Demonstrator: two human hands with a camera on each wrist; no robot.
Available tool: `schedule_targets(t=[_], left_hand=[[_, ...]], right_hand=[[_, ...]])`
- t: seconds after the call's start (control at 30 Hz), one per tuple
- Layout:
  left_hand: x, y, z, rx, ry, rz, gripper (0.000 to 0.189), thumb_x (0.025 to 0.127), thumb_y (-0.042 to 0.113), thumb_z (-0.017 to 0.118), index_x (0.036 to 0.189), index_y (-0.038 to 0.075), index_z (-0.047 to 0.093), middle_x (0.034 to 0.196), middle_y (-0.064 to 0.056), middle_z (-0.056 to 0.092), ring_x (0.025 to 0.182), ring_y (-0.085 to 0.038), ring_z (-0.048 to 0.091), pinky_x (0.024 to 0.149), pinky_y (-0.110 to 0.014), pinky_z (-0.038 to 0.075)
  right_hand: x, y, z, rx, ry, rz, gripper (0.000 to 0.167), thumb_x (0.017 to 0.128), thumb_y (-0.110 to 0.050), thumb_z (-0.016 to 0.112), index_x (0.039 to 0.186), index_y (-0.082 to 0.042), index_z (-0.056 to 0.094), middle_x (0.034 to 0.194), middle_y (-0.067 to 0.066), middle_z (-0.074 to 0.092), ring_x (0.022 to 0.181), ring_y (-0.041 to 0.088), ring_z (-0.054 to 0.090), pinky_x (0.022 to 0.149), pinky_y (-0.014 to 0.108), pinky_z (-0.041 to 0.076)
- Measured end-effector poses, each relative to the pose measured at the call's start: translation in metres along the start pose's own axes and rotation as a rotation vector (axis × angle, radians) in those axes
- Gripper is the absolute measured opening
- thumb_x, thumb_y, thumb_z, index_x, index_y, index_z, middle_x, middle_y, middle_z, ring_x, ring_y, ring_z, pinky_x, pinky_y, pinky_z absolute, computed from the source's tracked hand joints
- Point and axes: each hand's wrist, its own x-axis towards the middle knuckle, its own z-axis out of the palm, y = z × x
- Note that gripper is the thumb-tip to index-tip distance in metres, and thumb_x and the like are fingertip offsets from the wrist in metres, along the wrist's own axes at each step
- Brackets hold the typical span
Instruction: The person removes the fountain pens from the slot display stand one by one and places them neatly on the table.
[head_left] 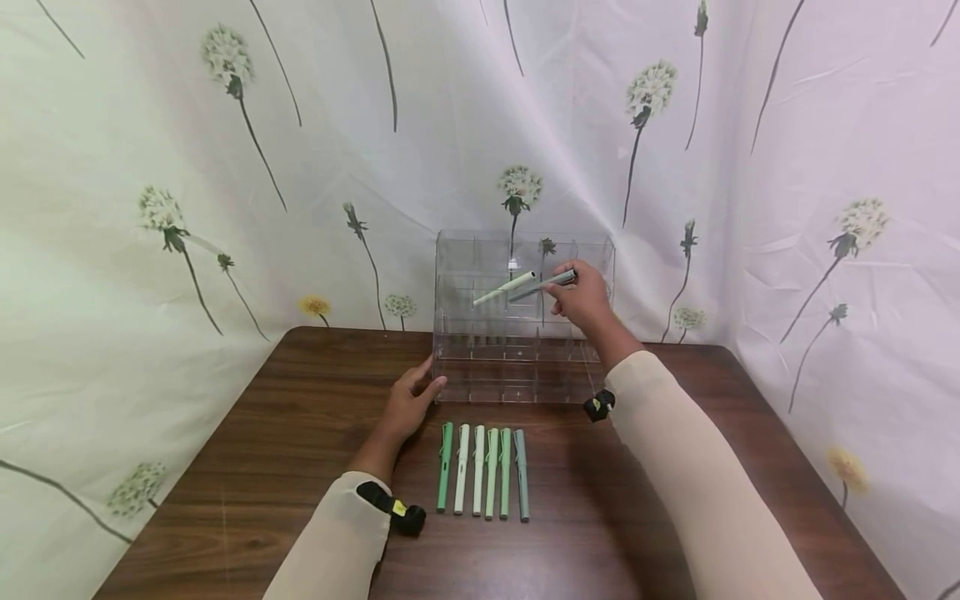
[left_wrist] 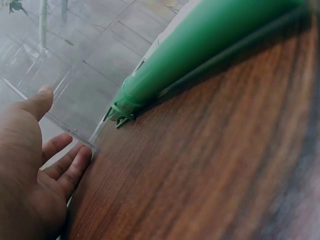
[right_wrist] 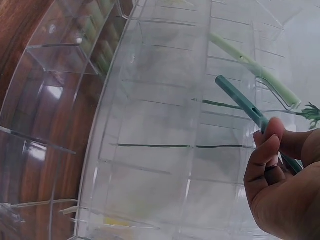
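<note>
A clear tiered organizer (head_left: pixel 517 360) with small compartments stands upright at the table's far side. My right hand (head_left: pixel 583 300) pinches a grey-green pen (right_wrist: pixel 239 99) between thumb and fingers, tilted in front of the upper tiers. Beside that pen, a pale green pen (head_left: pixel 504 288) leans in an upper compartment, its clip end up. At the organizer's lower left side rests my left hand (head_left: pixel 407 407), thumb toward the front and fingers extended along the side. Nearer me lies a row of several capped pens, from a green pen (head_left: pixel 446 467) to a grey-blue pen (head_left: pixel 522 475).
The brown wooden table (head_left: pixel 300 433) reaches back to a white curtain (head_left: pixel 450 100) printed with dandelions, which also hangs along both sides. A black wrist camera (head_left: pixel 408 520) sits on the left sleeve, and another wrist camera (head_left: pixel 600 406) on the right.
</note>
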Motion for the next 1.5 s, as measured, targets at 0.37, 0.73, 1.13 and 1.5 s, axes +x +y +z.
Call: schedule_targets(t=[0.37, 0.73, 1.13, 1.5], left_hand=[[0.0, -0.001, -0.004, 0.005, -0.017, 0.005, 0.065, 0.11, 0.033, 0.069, 0.168, 0.019, 0.045, 0.159, -0.025, 0.055, 0.143, -0.042, 0.058, 0.115, -0.06, 0.048], [0.0, 0.001, -0.003, 0.023, -0.012, -0.01, 0.064, 0.109, 0.034, 0.07, 0.168, 0.022, 0.046, 0.158, -0.024, 0.057, 0.138, -0.04, 0.062, 0.113, -0.056, 0.049], [-0.001, 0.002, -0.003, 0.006, -0.021, -0.002, 0.064, 0.11, 0.03, 0.069, 0.168, 0.018, 0.045, 0.159, -0.026, 0.055, 0.143, -0.042, 0.058, 0.117, -0.058, 0.046], [-0.001, 0.001, -0.003, 0.015, -0.019, -0.017, 0.065, 0.11, 0.03, 0.069, 0.168, 0.017, 0.044, 0.161, -0.026, 0.053, 0.148, -0.044, 0.054, 0.122, -0.061, 0.043]], right_hand=[[-0.008, -0.002, -0.011, 0.053, 0.042, -0.036, 0.028, 0.108, -0.01, 0.07, 0.133, -0.001, 0.061, 0.116, 0.01, 0.064, 0.062, 0.01, 0.064, 0.063, 0.025, 0.059], [-0.031, -0.009, -0.027, -0.006, 0.058, -0.107, 0.025, 0.108, -0.017, 0.072, 0.129, -0.005, 0.064, 0.116, 0.01, 0.066, 0.062, 0.009, 0.068, 0.066, 0.028, 0.061], [-0.054, 0.0, -0.049, -0.018, 0.133, -0.181, 0.036, 0.108, -0.022, 0.072, 0.136, -0.002, 0.061, 0.119, 0.01, 0.07, 0.06, 0.006, 0.067, 0.063, 0.026, 0.06], [-0.078, 0.011, -0.057, 0.034, 0.057, -0.249, 0.031, 0.106, -0.025, 0.076, 0.123, -0.001, 0.065, 0.094, -0.007, 0.074, 0.062, 0.01, 0.071, 0.062, 0.026, 0.061]])
